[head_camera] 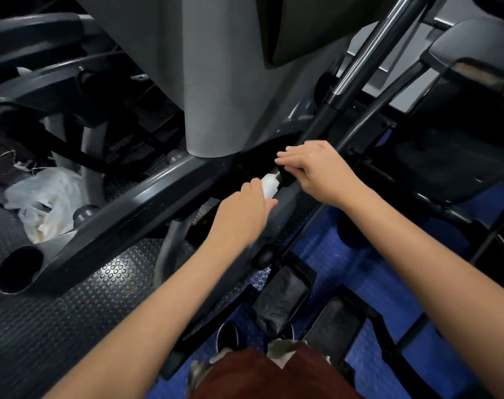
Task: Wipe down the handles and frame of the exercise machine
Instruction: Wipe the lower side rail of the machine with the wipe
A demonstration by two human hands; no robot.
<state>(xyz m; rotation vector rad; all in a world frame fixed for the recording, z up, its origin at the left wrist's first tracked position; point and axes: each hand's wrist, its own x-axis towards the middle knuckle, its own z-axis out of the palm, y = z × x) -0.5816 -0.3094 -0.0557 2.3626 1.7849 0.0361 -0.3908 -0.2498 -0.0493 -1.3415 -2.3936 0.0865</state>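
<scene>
Head view: left hand (pixel 245 208) apparently presses cloth (pixel 269 185) onto diagonal frame bar (pixel 124 214).

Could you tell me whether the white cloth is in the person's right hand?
No, the left hand holds the white cloth against the dark frame bar.

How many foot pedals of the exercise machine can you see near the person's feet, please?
2: one foot pedal just ahead of the shoes, the other to its right on the blue floor. More may be hidden behind the frame.
</scene>
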